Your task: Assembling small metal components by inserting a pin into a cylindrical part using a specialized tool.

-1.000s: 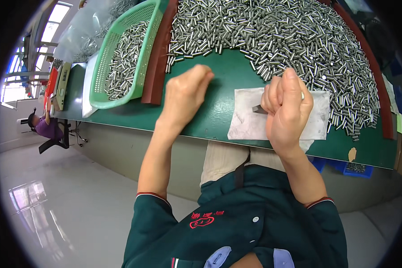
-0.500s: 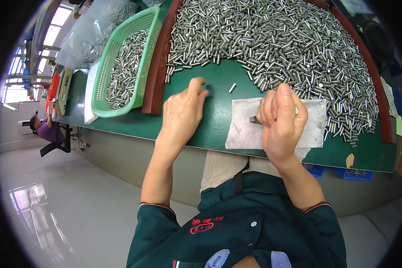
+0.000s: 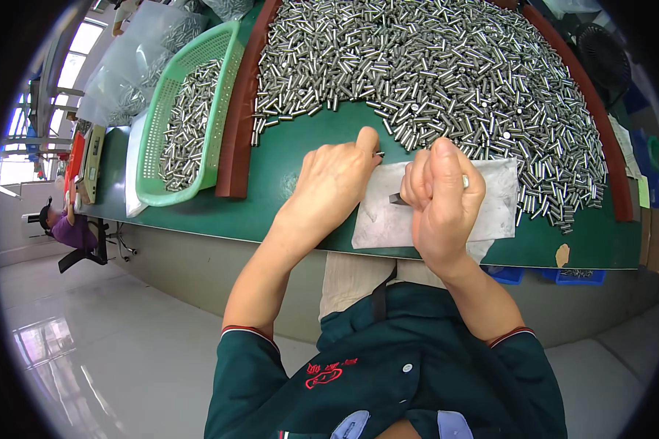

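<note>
My left hand point(image 3: 333, 175) reaches over the green table with thumb and forefinger brought together on a small metal pin point(image 3: 379, 154). Only the pin's end shows; the hand hides the rest. My right hand point(image 3: 445, 201) is a closed fist above a smudged white cloth point(image 3: 373, 216). From the fist's left side sticks out the dark flat tip of a tool point(image 3: 396, 199), and a small pale end shows on its other side. The tool's middle is hidden by my fingers. Beyond both hands spreads a large heap of shiny metal pins point(image 3: 417, 66).
Dark red rails point(image 3: 236, 139) border the heap. Left of them stands a green plastic basket point(image 3: 143, 164) partly filled with pins, with clear plastic bags point(image 3: 121, 73) behind. Blue bins point(image 3: 575, 277) sit below the table edge. A person in purple point(image 3: 73, 229) sits far left.
My left hand has moved right and taken hold of the loose pin that lay alone on the table. The right fist keeps its grip over the cloth. The whole view has shifted slightly.
</note>
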`<state>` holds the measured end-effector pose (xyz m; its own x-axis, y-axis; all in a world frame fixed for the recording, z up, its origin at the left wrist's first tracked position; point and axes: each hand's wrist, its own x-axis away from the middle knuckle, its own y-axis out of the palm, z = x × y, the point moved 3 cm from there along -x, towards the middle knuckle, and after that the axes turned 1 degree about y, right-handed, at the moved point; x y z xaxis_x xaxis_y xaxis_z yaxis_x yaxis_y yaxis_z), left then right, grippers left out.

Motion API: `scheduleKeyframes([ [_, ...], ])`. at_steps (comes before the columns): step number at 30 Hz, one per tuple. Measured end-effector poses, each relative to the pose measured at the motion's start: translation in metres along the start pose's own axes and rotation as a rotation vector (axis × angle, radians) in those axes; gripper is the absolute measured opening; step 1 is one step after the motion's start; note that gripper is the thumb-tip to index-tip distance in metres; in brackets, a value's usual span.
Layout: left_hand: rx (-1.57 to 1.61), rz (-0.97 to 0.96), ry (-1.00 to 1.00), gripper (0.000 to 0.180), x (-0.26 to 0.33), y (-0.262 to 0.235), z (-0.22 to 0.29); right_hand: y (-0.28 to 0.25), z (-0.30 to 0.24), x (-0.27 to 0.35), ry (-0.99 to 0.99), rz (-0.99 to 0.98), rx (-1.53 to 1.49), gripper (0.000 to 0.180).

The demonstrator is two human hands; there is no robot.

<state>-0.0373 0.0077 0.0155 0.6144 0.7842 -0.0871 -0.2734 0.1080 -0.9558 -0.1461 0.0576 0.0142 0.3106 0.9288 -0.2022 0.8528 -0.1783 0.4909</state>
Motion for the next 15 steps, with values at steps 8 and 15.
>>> scheduleKeyframes([
  [8, -0.069, 0.411, -0.052, 0.009, 0.023, -0.071, -0.016, -0.004, 0.003, 0.003, 0.032, 0.028, -0.031, 0.033],
  [15, -0.559, 0.582, -0.261, 0.025, 0.046, -0.132, -0.081, 0.001, 0.000, 0.001, 0.054, 0.046, -0.093, 0.034],
])
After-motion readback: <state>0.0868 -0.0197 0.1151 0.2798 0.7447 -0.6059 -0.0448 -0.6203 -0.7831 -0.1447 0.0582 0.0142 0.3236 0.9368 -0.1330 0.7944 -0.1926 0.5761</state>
